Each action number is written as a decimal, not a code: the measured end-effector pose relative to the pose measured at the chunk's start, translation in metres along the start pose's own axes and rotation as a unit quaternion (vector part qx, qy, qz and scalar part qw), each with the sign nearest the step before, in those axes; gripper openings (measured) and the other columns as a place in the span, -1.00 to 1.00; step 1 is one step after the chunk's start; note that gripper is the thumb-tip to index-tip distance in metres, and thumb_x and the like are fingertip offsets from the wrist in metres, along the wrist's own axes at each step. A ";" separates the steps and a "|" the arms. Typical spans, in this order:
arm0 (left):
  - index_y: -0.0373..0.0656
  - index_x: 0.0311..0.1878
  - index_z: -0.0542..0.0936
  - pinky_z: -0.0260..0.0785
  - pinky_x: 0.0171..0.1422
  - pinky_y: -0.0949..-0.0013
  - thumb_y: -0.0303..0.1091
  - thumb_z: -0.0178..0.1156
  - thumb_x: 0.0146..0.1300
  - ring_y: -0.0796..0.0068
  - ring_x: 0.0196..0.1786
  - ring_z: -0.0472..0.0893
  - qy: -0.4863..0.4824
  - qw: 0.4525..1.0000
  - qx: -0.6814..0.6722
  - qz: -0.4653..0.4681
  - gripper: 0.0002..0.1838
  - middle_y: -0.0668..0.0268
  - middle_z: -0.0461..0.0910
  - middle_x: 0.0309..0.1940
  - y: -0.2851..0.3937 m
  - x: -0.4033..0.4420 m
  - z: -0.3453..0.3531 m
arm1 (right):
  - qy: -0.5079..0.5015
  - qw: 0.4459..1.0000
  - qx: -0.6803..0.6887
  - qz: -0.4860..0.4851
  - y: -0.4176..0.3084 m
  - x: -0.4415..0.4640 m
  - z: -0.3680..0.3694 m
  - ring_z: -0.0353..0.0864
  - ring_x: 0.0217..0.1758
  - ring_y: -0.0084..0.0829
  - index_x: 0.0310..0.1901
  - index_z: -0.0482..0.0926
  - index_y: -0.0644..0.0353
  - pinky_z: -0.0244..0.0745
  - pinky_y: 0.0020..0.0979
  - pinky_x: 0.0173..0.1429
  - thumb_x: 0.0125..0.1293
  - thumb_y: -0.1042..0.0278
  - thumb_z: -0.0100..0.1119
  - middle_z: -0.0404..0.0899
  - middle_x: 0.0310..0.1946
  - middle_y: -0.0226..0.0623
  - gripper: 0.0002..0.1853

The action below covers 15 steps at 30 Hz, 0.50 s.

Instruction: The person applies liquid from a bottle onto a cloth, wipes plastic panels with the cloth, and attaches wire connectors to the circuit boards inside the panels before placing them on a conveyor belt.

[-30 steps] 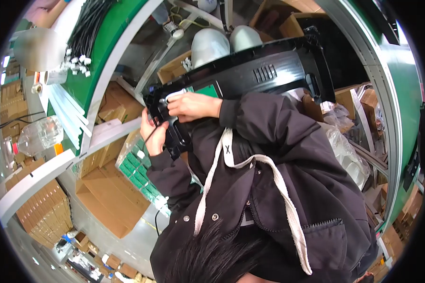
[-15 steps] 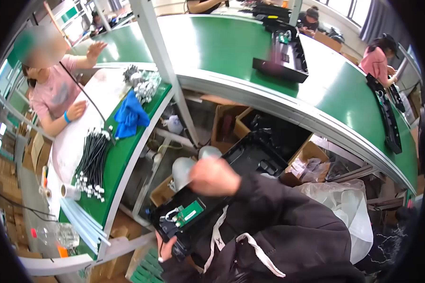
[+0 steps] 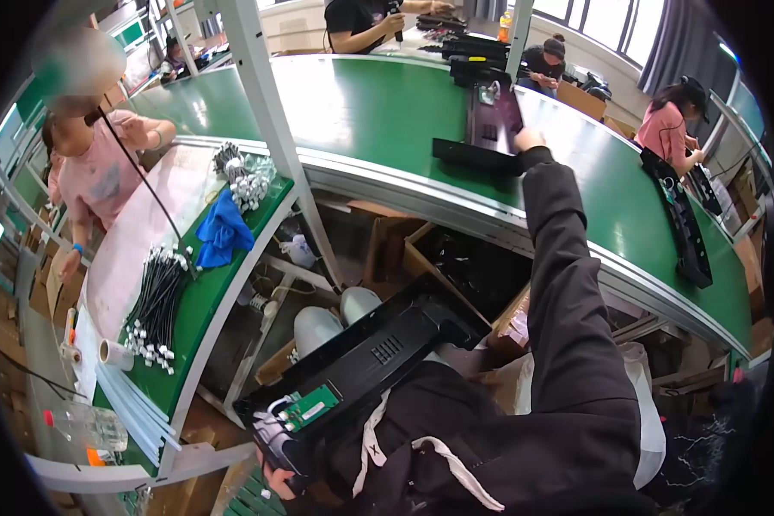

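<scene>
A long black plastic housing point(image 3: 387, 348) lies tilted across my lap, with a green circuit board point(image 3: 311, 408) and white wires near its left end. Round that end my left hand point(image 3: 277, 480) is wrapped, partly hidden beneath the housing. My right arm is stretched out over the green bench, and my right hand point(image 3: 529, 139) touches or nearly touches the right side of a second black housing point(image 3: 477, 156) there. The fingers of my right hand are too blurred and hidden to make out. A reddish smear of motion crosses that second housing.
A co-worker in pink point(image 3: 103, 172) sits at the left bench beside bundled black cables point(image 3: 159, 297), a blue cloth point(image 3: 224, 230) and a plastic bottle point(image 3: 86, 427). Another black part point(image 3: 679, 219) lies on the right of the bench point(image 3: 353, 103). Metal frame posts point(image 3: 267, 103) stand between.
My right hand has left the housing on my lap and reached forward and right to the one on the bench. The view has tilted up. My left hand stays at the lap housing's left end.
</scene>
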<state>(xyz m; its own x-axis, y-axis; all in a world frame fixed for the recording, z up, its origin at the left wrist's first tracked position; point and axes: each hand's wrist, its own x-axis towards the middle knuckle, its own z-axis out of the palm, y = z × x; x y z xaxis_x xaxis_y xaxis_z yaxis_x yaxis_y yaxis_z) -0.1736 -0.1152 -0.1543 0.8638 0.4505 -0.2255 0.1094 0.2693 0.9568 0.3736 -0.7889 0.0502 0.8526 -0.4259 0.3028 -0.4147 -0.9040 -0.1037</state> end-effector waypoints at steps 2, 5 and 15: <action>-0.32 0.27 0.20 0.19 0.28 0.31 -0.30 -0.01 -0.66 0.11 0.18 0.36 -0.018 0.999 -0.046 0.017 0.08 0.04 0.33 0.13 0.025 -0.015 -0.001 | 0.037 0.997 0.059 0.013 0.038 0.005 0.012 0.58 -0.11 0.02 -0.31 0.64 0.26 0.46 -0.12 0.01 0.09 0.32 -0.05 0.59 -0.25 0.06 -0.71; -0.31 0.25 0.20 0.36 0.15 0.23 -0.42 0.03 -0.60 0.07 0.04 0.47 -0.068 0.994 -0.085 0.032 0.01 0.01 0.40 0.02 0.077 -0.035 0.008 | 0.085 0.995 0.053 0.011 0.088 -0.024 -0.009 0.55 -0.14 0.08 -0.38 0.61 0.33 0.45 -0.06 -0.02 0.03 0.32 -0.05 0.55 -0.32 0.16 -0.71; -0.45 0.29 0.13 0.24 0.26 0.33 -0.12 0.23 -0.56 0.18 0.14 0.43 -0.189 0.979 -0.007 0.070 0.16 -0.02 0.36 0.13 0.228 0.000 0.134 | -0.196 0.799 0.413 -0.390 -0.014 -0.246 -0.148 0.44 0.09 -0.30 0.05 0.46 0.27 0.28 -0.36 0.20 0.08 0.35 0.22 0.49 -0.02 -0.15 -0.54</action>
<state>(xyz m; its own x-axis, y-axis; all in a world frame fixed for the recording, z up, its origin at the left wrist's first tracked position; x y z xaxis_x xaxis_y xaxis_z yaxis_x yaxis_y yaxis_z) -0.0829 -0.1680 0.0885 0.9907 0.1362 -0.0063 -0.0269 0.2404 0.9703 0.1226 -0.6657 0.1172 0.8510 0.4466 0.2764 0.5042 -0.5473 -0.6680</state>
